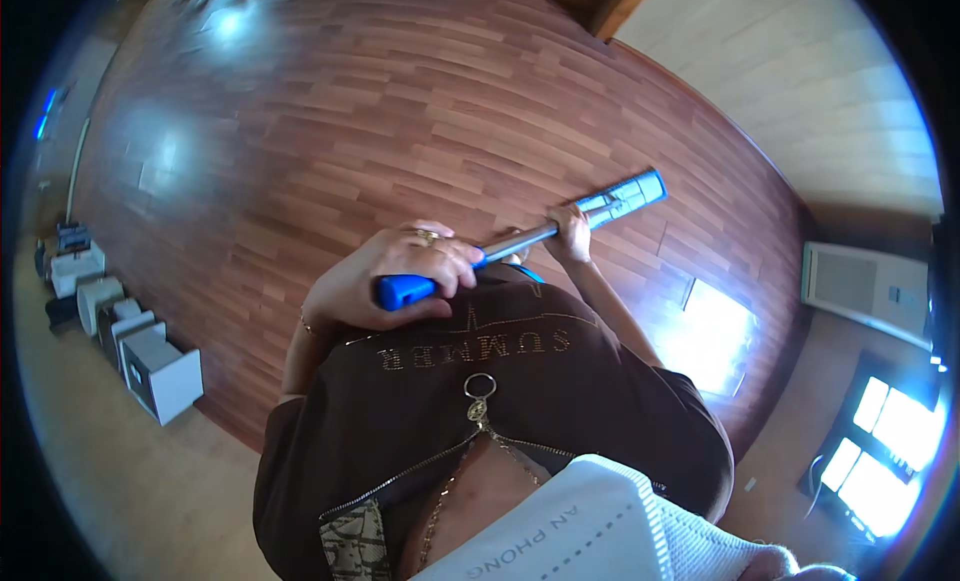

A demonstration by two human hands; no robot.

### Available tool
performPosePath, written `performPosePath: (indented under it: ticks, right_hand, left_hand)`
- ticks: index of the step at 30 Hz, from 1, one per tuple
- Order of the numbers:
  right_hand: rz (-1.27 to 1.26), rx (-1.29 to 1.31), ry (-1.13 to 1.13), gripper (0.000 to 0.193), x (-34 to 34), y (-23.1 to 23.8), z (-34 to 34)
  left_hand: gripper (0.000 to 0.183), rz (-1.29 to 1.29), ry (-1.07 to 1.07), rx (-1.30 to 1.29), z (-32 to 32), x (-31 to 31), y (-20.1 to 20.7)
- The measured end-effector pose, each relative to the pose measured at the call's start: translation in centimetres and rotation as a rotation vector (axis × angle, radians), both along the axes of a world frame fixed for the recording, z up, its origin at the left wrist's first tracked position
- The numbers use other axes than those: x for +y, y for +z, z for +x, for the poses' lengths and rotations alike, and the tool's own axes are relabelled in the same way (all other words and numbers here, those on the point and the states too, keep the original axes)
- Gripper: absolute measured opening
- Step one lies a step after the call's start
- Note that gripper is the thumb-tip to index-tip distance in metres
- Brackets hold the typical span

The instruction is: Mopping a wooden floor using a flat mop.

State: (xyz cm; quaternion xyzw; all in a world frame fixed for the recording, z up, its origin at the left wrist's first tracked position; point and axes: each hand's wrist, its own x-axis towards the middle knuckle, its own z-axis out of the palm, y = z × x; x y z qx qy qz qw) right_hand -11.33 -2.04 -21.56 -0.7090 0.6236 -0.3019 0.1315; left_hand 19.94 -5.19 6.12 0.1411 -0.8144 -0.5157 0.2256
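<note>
A flat mop (pixel 515 245) slants across the front of the person's body, over the wood-plank floor (pixel 400 111). The left hand (pixel 393 259), wearing a ring, is wrapped around the mop's blue end grip (pixel 402 292); the right hand (pixel 572 237) is closed around its metal pole (pixel 530 238), on the side toward the blue flat head (pixel 628 197). Holding the mop at two separated points probably lets one hand anchor the top while the other steers the pole, and the thick grip seems shaped to fill a palm. Whether the head touches the floor cannot be told from this angle. The brown top (pixel 420 391) is just behind the mop; a pale floor-standing appliance (pixel 865 291) is to its right, and white boxes (pixel 165 376) lie well to its left, presumably kept along the room's edge.
</note>
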Motion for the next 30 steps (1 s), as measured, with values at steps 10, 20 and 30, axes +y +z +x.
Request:
performPosePath:
  ticks: [10, 20, 30]
  right_hand:
    - [0.026, -0.058, 0.337, 0.020, -3.3, 1.2, 1.0]
    - [0.039, -0.152, 0.976, 0.024, -7.8, -4.3, 2.8]
    - [0.148, -0.120, 1.587, 0.020, -9.7, -2.0, 7.2]
  left_hand:
    - [0.021, -0.091, 0.176, -0.017, -1.2, 4.1, 3.3]
    - [0.019, -0.354, 0.648, -0.045, -11.5, 12.5, 0.2]
    - [0.026, -0.659, 1.010, -0.260, -19.6, 16.8, -0.2]
